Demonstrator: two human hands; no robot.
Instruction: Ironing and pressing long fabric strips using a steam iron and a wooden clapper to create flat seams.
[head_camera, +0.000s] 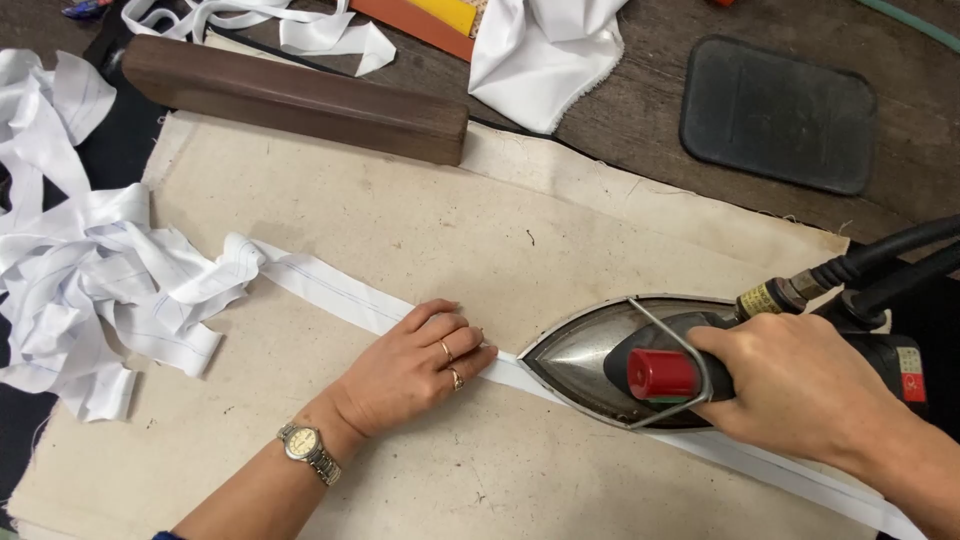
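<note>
Head view: my right hand (800, 385) is gripping the steam iron (610, 360), pressing the white fabric strip (330, 290); my left hand (415, 365) is lying flat, fingers extended, pinning it. Judged: left pile (80, 290) remains unpressed.

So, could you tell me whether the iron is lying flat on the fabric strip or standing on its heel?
Lying flat: the iron rests soleplate-down on the white strip, gripped by the right hand.

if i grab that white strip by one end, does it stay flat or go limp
The white fabric strip would probably go limp: its loose length already lies crumpled. It likely slides easily too, since the left hand pins it ahead of the iron.
</note>
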